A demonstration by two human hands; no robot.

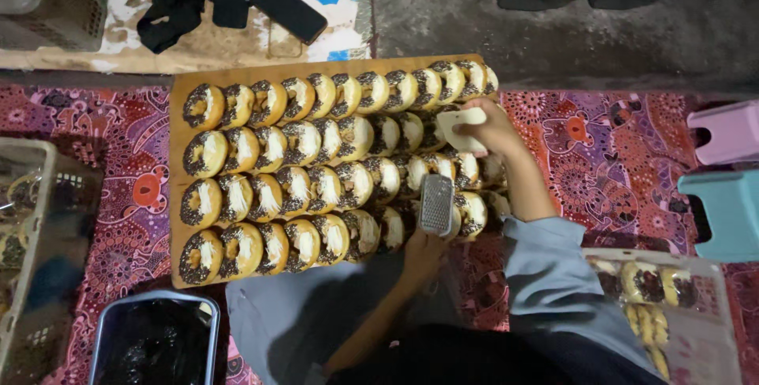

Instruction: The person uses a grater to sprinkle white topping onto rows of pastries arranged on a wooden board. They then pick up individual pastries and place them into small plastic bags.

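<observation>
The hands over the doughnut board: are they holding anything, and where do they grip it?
The left hand holds a small metal grater by its lower end. The right hand grips a pale block at its right side, above the doughnuts.

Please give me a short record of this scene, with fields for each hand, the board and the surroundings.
left hand: holds a small metal grater upright over the doughnuts
right hand: holds a pale block above the grater
board: wooden, four rows of doughnuts with dark sprinkles and pale shreds
surroundings: patterned cloth; dark tub near the board; packed doughnuts at right
</observation>
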